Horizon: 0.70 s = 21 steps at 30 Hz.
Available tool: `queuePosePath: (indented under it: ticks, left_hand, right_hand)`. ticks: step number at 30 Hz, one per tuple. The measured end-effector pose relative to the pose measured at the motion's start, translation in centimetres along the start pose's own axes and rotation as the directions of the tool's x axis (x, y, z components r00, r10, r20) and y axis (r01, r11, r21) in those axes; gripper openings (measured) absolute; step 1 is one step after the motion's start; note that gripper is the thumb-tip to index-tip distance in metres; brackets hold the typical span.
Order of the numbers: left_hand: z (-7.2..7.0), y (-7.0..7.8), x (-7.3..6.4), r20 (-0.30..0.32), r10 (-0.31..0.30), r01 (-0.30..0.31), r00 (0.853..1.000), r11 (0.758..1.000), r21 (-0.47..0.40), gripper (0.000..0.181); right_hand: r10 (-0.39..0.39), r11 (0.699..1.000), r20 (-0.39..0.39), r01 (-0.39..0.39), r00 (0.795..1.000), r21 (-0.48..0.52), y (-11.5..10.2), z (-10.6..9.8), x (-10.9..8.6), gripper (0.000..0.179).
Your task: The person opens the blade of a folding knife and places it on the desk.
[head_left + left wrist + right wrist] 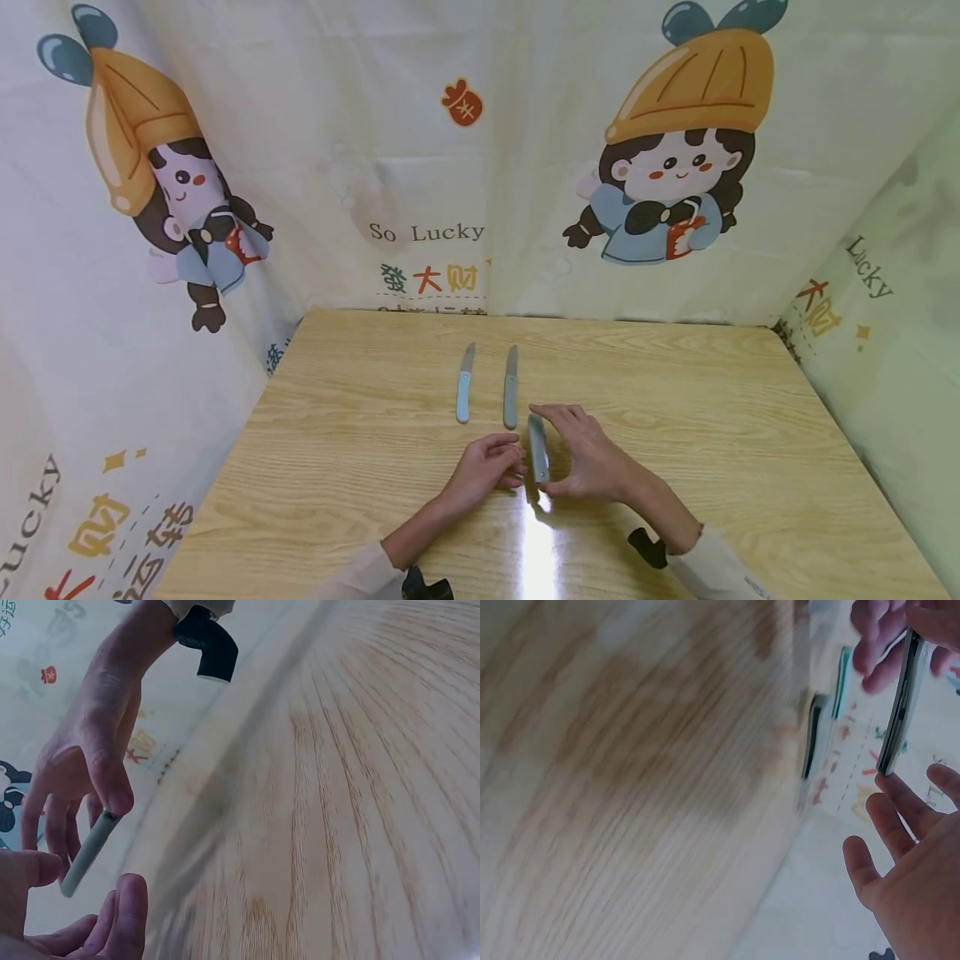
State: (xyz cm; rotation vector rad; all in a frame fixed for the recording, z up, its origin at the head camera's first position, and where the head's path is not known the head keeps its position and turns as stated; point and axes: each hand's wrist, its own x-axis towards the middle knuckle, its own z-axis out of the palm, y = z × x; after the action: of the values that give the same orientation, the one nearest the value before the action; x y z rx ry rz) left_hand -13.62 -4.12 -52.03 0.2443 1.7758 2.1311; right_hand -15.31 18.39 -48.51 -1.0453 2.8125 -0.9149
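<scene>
A grey-green folding knife [538, 448], with no blade standing out, is held by its two ends above the table. My right hand [596, 458] pinches it, thumb at the near end and fingertips at the far end. In the right wrist view, a dark slot runs along the knife's edge [900, 709]. My left hand [486, 473] hovers just left of the knife, fingers loosely bent and holding nothing; whether its thumb touches the knife is unclear. Beyond the hands lie two unfolded knives, one with a light blue handle [463, 396] and one with a grey-green handle [511, 400].
All this takes place over a light wooden table [360, 400]. Cream cloth with cartoon figures and lettering [540, 183] hangs behind it and along both sides. Bright light reflects off the tabletop near the front. A dark wrist mount [647, 547] sits by the right sleeve.
</scene>
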Motion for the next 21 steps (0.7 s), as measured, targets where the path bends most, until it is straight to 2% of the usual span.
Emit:
queuePosePath:
  ticks: [6,15,17,19,21]
  left_hand:
    - [0.7,0.1,0.1,0.012,0.003,-0.003,1.0,1.0,-0.005,0.043]
    - [0.8,0.0,-0.2,-0.003,0.018,-0.018,1.0,0.999,0.035,0.039]
    - [0.7,0.0,-0.1,-0.005,0.019,-0.018,1.0,0.999,0.037,0.04]
    - [0.6,0.0,-0.1,-0.006,0.027,-0.027,1.0,0.999,0.045,0.041]
    - [0.6,0.0,-0.1,-0.009,0.033,-0.033,0.999,0.997,0.063,0.041]
  right_hand:
    - [-0.037,0.999,0.015,0.037,0.999,0.006,-1.0,0.8,0.1,0.106]
    - [-0.041,0.999,0.013,0.041,0.999,0.01,-1.2,1.6,0.0,0.107]
    - [-0.005,0.997,0.025,0.002,1.0,0.082,-1.3,1.6,-0.1,0.106]
    - [0.06,0.979,0.043,-0.067,0.997,0.194,-1.3,1.5,-0.2,0.103]
    - [0.134,0.926,0.052,-0.144,0.99,0.348,-1.3,1.5,-0.3,0.093]
